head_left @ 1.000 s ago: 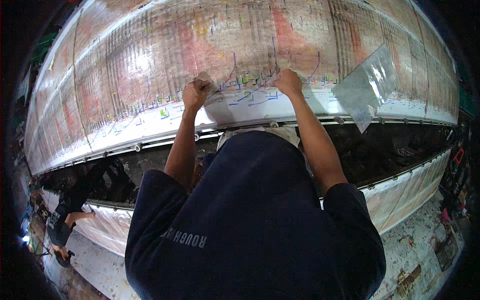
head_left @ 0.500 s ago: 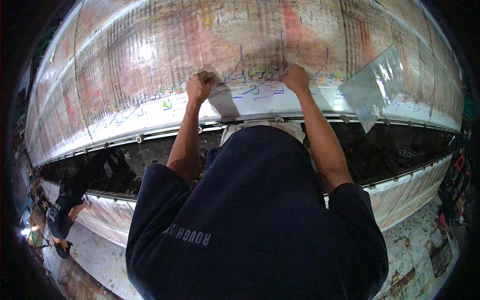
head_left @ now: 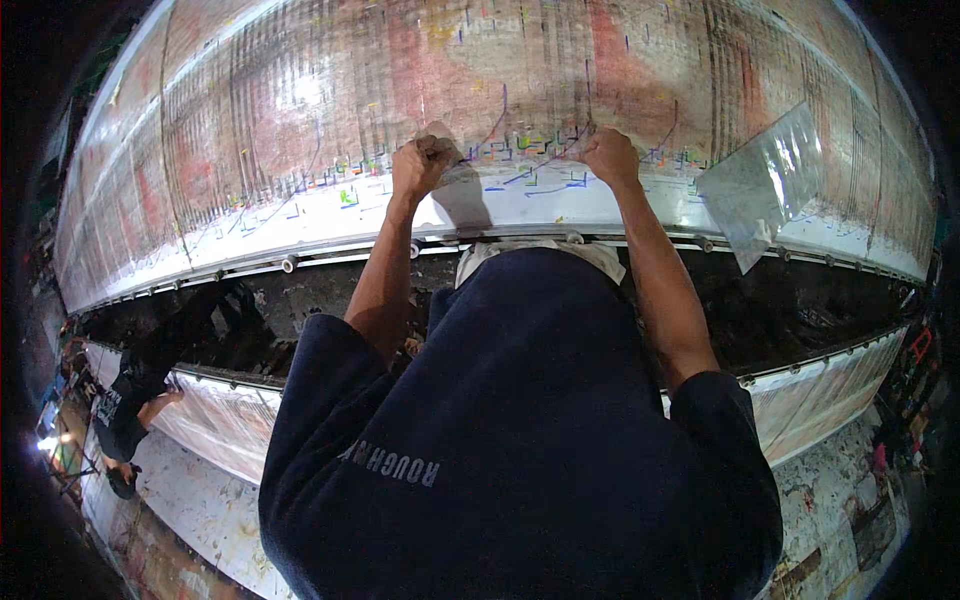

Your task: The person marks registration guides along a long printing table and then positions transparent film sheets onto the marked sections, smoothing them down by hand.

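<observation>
Both my hands are against a broad curved panel (head_left: 270, 140) covered in streaks and small coloured marks. My left hand (head_left: 420, 165) is closed at the marked band, around something too small or hidden to make out, and casts a shadow. My right hand (head_left: 612, 152) is bent into a pinch on the same band, further right; what its fingertips hold is unclear. Right of that hand a clear plastic sheet (head_left: 755, 190) lies on the panel, its lower corner over the edge. A dark garment (head_left: 510, 420) fills the lower middle, between my forearms.
A rail with round fittings (head_left: 289, 264) edges the panel, above a long dark gap (head_left: 770, 310). Beyond it is a second pale panel (head_left: 820, 395). A co-worker in dark clothing (head_left: 125, 410) is at the lower left. Clutter (head_left: 900, 430) lines the right side.
The view has shifted, so the panel, sheet and both hands appear further right in the frame. My hands stay closed at about the same places on the marked band.
</observation>
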